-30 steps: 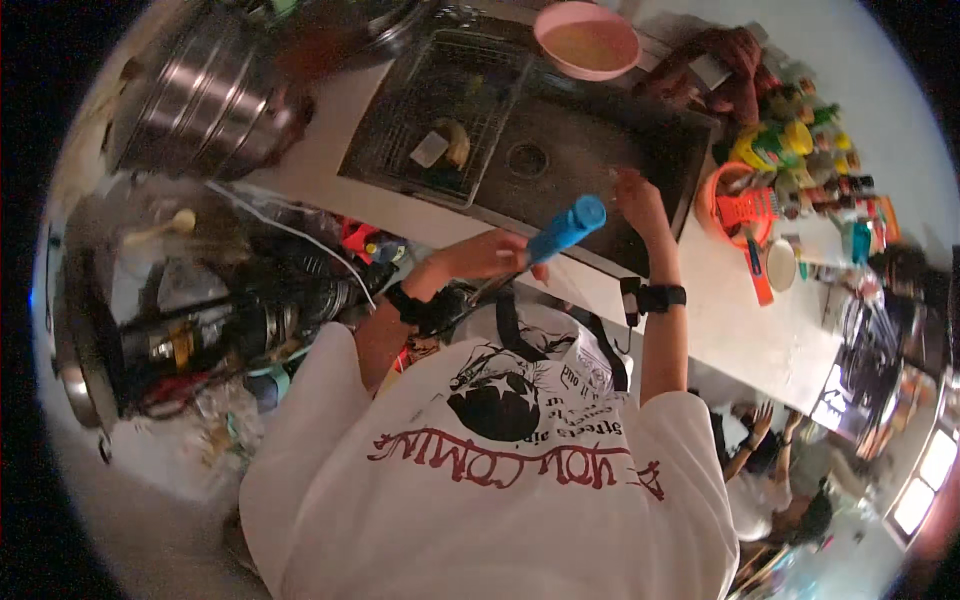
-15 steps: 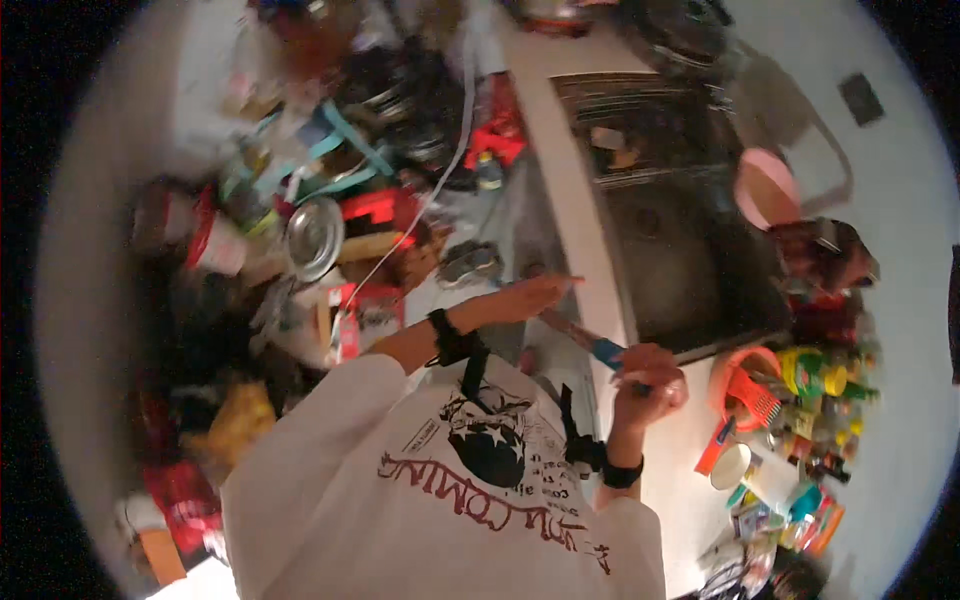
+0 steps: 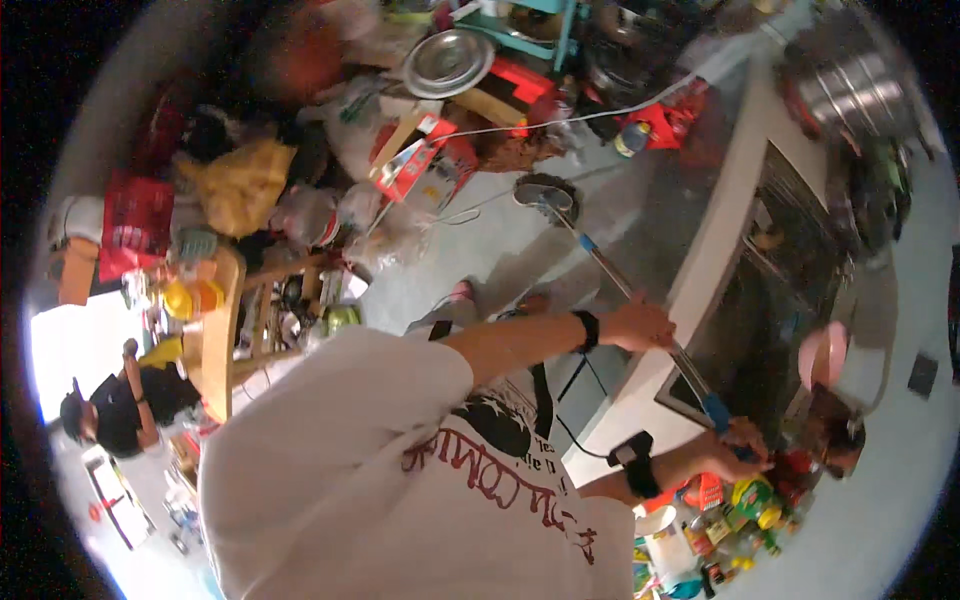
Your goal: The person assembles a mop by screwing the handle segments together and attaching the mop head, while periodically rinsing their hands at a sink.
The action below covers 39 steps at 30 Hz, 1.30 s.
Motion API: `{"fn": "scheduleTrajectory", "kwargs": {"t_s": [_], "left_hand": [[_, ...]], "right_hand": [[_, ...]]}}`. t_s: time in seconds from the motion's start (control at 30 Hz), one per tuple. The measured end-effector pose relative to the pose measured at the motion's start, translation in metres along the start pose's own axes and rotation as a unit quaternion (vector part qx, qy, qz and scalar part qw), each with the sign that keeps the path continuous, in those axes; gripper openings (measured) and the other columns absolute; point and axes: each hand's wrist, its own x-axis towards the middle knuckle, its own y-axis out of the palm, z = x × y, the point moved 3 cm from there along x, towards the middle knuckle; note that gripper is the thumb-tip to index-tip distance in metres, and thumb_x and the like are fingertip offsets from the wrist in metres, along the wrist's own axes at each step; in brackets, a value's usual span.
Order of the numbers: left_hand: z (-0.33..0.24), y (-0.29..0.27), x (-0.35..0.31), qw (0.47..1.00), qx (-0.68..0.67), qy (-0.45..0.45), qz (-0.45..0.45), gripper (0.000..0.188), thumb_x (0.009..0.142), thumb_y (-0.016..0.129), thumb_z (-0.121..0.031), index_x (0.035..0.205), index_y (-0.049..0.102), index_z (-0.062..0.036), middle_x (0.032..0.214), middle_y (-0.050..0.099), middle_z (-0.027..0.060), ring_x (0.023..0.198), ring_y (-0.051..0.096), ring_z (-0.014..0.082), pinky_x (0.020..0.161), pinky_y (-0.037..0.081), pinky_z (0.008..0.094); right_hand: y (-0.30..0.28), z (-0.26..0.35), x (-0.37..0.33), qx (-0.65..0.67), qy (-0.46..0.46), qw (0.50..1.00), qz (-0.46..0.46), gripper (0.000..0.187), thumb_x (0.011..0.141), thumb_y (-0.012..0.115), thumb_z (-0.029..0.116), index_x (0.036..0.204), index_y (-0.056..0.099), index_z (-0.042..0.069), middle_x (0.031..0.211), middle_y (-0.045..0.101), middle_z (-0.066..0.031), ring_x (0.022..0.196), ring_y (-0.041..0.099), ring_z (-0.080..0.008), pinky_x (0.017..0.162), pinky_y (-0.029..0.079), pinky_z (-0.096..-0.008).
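A long metal pole with blue grips, looking like a mop (image 3: 612, 270), slants across the view from the floor at upper middle to the counter's near end. A dark grey oval head (image 3: 546, 194) lies on the floor at its far end. My left hand (image 3: 640, 325) is wrapped round the pole's middle. Higher up, near the blue grip (image 3: 716, 410), my right hand (image 3: 738, 447) is closed round the upper end. Black straps sit on both wrists.
A pale counter (image 3: 715, 235) with a dark sink or stove recess (image 3: 760, 300) runs along the right. Bottles (image 3: 755, 500) crowd its near end. Boxes (image 3: 430, 175), bags and a metal basin lid (image 3: 448, 62) clutter the far left. Another person (image 3: 130, 400) is at the left, beside a wooden table (image 3: 220, 340).
My view has swung, so the counter and clutter shift. My left hand, stretched out beside the pole before, is now closed round it. My right hand still grips the upper end.
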Motion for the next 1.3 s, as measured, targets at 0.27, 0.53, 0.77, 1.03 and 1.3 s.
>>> {"fn": "scheduleTrajectory", "kwargs": {"t_s": [0.27,0.53,0.77,1.03,1.3], "left_hand": [[0.031,-0.028,-0.079,0.993,-0.042,-0.107,-0.030,0.038,0.078,0.040,-0.054,0.081,0.059,-0.0204,0.079,0.056,0.0022,0.089,0.051,0.0231,0.086,0.016,0.0616],[0.106,-0.119,-0.210,0.962,-0.108,-0.101,-0.230,0.038,0.077,0.048,-0.052,0.097,0.056,-0.0203,0.096,0.057,-0.0024,0.102,0.049,0.0197,0.091,0.009,0.0633],[0.097,-0.185,-0.353,0.974,0.033,-0.004,-0.224,0.029,0.073,0.059,-0.036,0.088,0.055,-0.0107,0.082,0.057,0.0033,0.083,0.056,0.0224,0.091,0.027,0.0459],[0.068,-0.140,-0.380,0.974,-0.080,-0.129,-0.171,0.020,0.067,0.062,-0.021,0.083,0.061,-0.0091,0.080,0.059,0.0082,0.078,0.057,0.0256,0.067,0.044,0.0345],[0.008,-0.034,-0.240,0.985,-0.113,-0.020,-0.129,0.030,0.070,0.062,-0.032,0.088,0.059,-0.0081,0.078,0.060,0.0113,0.074,0.057,0.0270,0.064,0.045,0.0367]], "right_hand": [[0.083,0.051,-0.042,0.211,0.226,0.935,0.174,0.036,0.079,0.036,0.035,0.057,0.044,0.009,0.040,0.031,-0.0024,0.036,0.034,-0.0152,0.040,0.032,-0.0297],[0.178,0.153,-0.160,0.381,0.193,0.844,0.324,0.035,0.081,0.034,0.033,0.061,0.045,0.007,0.041,0.036,-0.0058,0.036,0.037,-0.0174,0.038,0.033,-0.0310],[0.163,0.293,-0.287,0.467,0.147,0.589,0.643,0.050,0.069,0.057,0.056,0.064,0.052,0.007,0.058,0.055,-0.0059,0.050,0.053,-0.0195,0.050,0.045,-0.0347],[0.105,0.327,-0.297,0.475,-0.026,0.473,0.742,0.027,0.066,0.064,0.026,0.059,0.048,0.005,0.053,0.046,-0.0035,0.045,0.046,-0.0175,0.043,0.035,-0.0257],[0.024,0.248,-0.148,0.316,0.097,0.661,0.674,0.047,0.079,0.046,0.043,0.069,0.050,-0.003,0.055,0.049,-0.0115,0.046,0.046,-0.0160,0.044,0.037,-0.0267]]}}
